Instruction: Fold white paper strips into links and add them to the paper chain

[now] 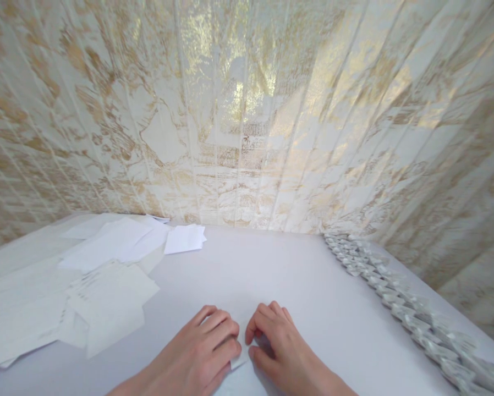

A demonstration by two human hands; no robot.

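A small folded piece of white paper (238,361) lies low in the middle of the head view, mostly covered by my fingers. My left hand (203,349) is closed on it from the left, thumb and fingers bent over its edge. From the other side my right hand (280,345) curls its fingers and thumb in at the paper's right edge. Both hands rest low over the white table (255,269). How the paper is folded under the fingers cannot be made out.
Loose white sheets (110,242) and printed paper pieces (110,300) spread over the table's left side. A small stack of white paper (185,238) lies at the back. Rows of interlocked folded-paper pieces (395,302) run along the right edge. A patterned curtain (247,148) hangs behind.
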